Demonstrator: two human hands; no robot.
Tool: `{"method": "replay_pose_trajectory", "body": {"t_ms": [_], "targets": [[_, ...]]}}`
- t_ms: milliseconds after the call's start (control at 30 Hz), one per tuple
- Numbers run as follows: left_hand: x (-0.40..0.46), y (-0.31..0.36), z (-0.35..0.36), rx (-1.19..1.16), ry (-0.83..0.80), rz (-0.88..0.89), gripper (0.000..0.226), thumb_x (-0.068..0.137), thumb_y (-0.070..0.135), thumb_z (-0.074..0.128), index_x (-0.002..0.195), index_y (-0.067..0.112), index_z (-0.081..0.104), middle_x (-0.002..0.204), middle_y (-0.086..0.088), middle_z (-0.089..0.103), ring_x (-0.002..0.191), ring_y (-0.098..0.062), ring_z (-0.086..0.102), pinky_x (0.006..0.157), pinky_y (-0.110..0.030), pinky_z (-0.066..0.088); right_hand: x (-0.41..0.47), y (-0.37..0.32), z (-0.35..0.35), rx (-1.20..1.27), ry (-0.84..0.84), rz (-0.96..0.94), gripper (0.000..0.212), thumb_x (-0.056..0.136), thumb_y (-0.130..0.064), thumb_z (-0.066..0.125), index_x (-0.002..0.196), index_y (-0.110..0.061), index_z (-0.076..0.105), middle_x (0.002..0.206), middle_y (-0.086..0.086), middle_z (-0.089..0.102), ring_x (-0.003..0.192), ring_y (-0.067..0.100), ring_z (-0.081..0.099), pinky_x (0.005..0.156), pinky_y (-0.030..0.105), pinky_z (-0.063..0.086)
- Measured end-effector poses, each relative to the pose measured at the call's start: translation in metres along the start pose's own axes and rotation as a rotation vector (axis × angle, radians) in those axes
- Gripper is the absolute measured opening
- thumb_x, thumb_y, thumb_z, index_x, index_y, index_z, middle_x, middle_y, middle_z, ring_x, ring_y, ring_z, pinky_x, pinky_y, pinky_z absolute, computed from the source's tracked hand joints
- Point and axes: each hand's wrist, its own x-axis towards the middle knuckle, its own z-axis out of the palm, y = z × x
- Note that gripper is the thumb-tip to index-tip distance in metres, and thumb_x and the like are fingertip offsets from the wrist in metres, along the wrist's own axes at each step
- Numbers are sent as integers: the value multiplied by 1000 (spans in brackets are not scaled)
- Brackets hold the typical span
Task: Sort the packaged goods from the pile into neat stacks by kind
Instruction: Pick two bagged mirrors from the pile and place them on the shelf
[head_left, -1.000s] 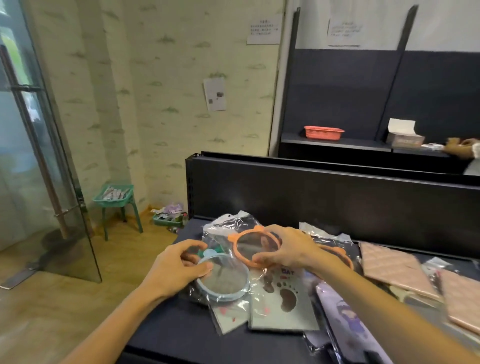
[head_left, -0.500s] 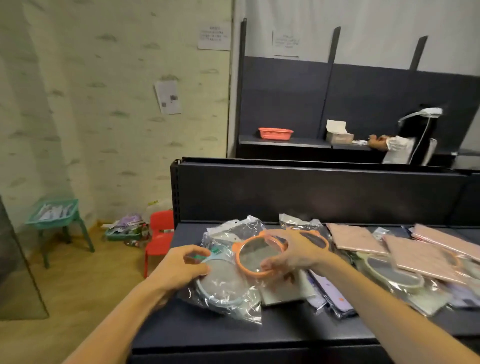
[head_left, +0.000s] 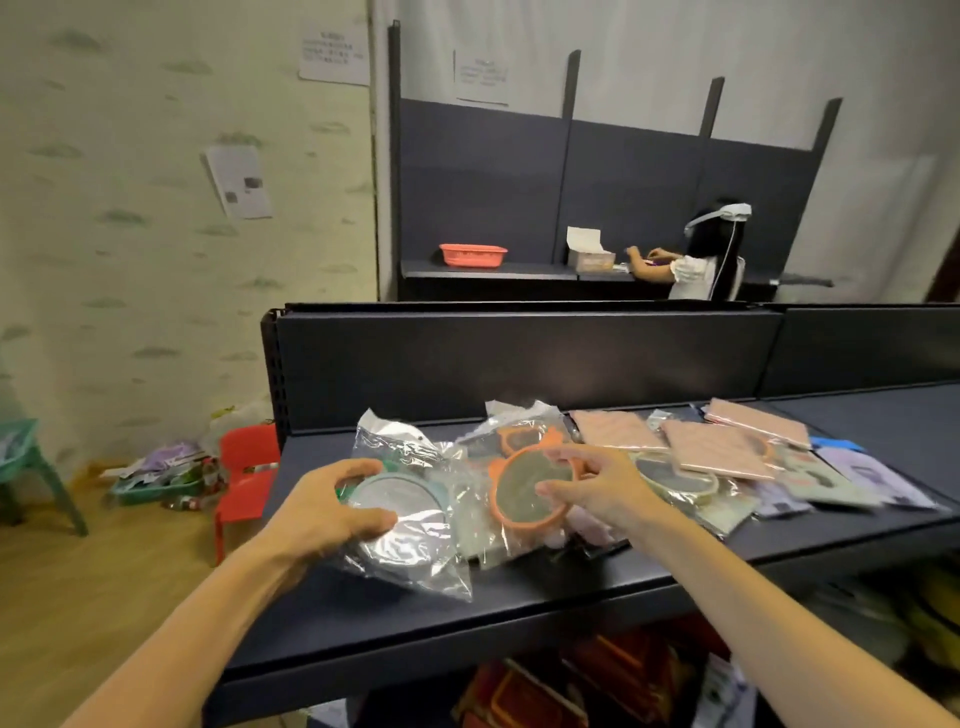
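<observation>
Your left hand still grips the bagged blue mirror at the shelf's near left; your right hand has carried the bagged orange mirror rightward, pinched, toward the pile, separating the kinds.

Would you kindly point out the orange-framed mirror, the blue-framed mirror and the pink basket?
orange-framed mirror (head_left: 524, 486), head view, glass centre.
blue-framed mirror (head_left: 410, 504), head view, glass face.
pink basket (head_left: 472, 256), head view, front wall.

Nothing here reads clearly. The paper notices on the wall carry print too blurred to make out, and the sheet lower down shows only smudged marks.
</observation>
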Motion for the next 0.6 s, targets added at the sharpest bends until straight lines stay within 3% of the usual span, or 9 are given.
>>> {"method": "replay_pose_trajectory", "body": {"t_ms": [67, 133, 200, 300, 367, 433, 467, 567, 600], "targets": [[-4, 15, 8, -16, 16, 37, 56, 68, 4, 82, 119, 17, 61, 112, 1, 61, 83, -8, 63, 66, -14, 49, -7, 5, -17, 8, 55, -13, 46, 69, -14, 84, 111, -24, 68, 112, 21, 65, 86, 23, 66, 74, 23, 53], [-7, 30, 20, -61, 26, 69, 56, 69, 4, 81, 119, 18, 59, 113, 2, 58, 85, 1, 57, 66, -7, 41, -13, 10, -37, 27, 112, -20, 46, 69, -13, 84, 112, -22, 69, 98, 17, 67, 80, 20, 62, 74, 26, 53], [-10, 42, 36, -104, 14, 82, 59, 68, 5, 82, 121, 17, 59, 115, 3, 56, 99, -6, 56, 78, -13, 38, -21, 15, -62, 44, 164, -41, 43, 68, -12, 84, 105, -28, 69, 88, 14, 63, 73, 15, 56, 66, 23, 51], [-19, 59, 73, -128, -21, 66, 61, 67, 3, 82, 122, 14, 59, 118, 1, 58, 109, -11, 53, 88, -22, 41, -35, 28, -106, 80, 225, -76, 46, 67, -12, 85, 105, -32, 69, 99, 16, 67, 85, 27, 64, 63, 14, 52], [-27, 71, 106, -153, -46, 33, 58, 67, -2, 81, 118, 15, 61, 110, -6, 65, 93, -14, 64, 73, -17, 50, -49, 38, -139, 68, 256, -73, 47, 68, -14, 84, 110, -27, 70, 110, 16, 64, 92, 26, 64, 65, 11, 50], [-37, 83, 140, -202, -68, -17, 53, 67, -8, 79, 112, 16, 63, 86, -13, 70, 65, -17, 69, 50, -17, 51, -64, 50, -173, 60, 263, -63, 43, 69, -17, 84, 107, -30, 69, 109, 14, 65, 93, 24, 63, 65, 13, 50], [-42, 90, 157, -230, -74, -40, 52, 67, -9, 78, 110, 16, 63, 80, -15, 70, 60, -18, 68, 46, -19, 51, -72, 58, -190, 62, 266, -56, 43, 69, -18, 84, 107, -30, 69, 105, 13, 66, 88, 21, 63, 64, 14, 50], [-50, 105, 208, -281, -99, -50, 55, 63, -9, 81, 110, 15, 64, 99, -17, 66, 80, -24, 68, 51, -18, 54, -95, 84, -237, 79, 288, -28, 43, 71, -16, 82, 111, -25, 69, 92, 5, 65, 74, 11, 58, 66, 18, 50], [-54, 111, 226, -284, -102, -50, 55, 63, -8, 81, 109, 15, 64, 102, -14, 64, 78, -21, 67, 51, -18, 54, -102, 94, -252, 86, 305, -18, 43, 71, -15, 82, 110, -25, 69, 92, 2, 65, 75, 11, 58, 68, 20, 50]]}}
